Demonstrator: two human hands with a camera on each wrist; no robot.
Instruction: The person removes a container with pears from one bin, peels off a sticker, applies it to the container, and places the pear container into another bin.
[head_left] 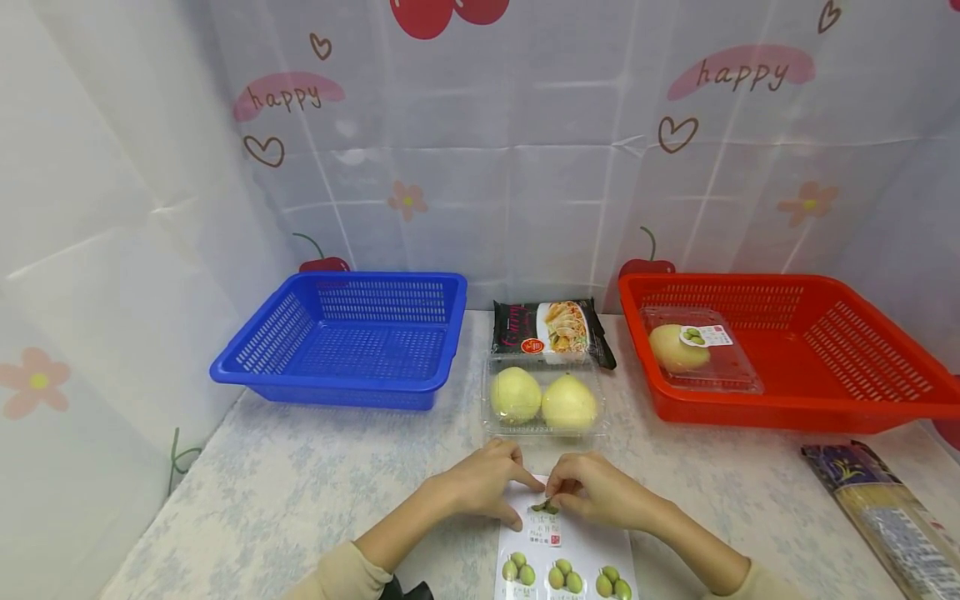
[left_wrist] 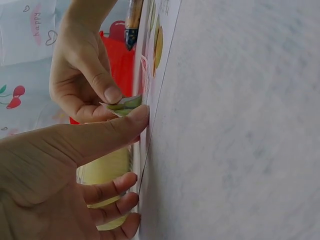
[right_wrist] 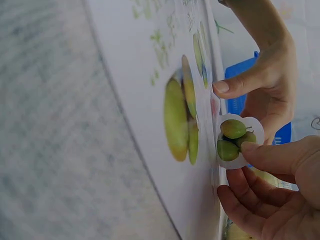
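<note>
A white sheet of fruit stickers [head_left: 581, 557] lies at the near edge of the table. My right hand [head_left: 600, 493] pinches the top of a sticker [right_wrist: 233, 140] printed with green fruits, between thumb and fingers. That part stands up off the sheet, while its lower, lettered part appears to lie on the paper. On the other side of it, my left hand [head_left: 480, 487] rests at the sheet's edge with thumb and fingers spread; in the left wrist view its thumb is by the raised sticker. Just beyond both hands sits a clear plastic box with two pale yellow pears [head_left: 568, 403].
Behind the box lies a black noodle packet [head_left: 543, 327]. At the back left stands a blue basket [head_left: 337, 385]. The red basket [head_left: 787, 408] at the back right contains a clear box [head_left: 727, 367] with a stickered pear. A long noodle pack [head_left: 885, 512] lies at the right.
</note>
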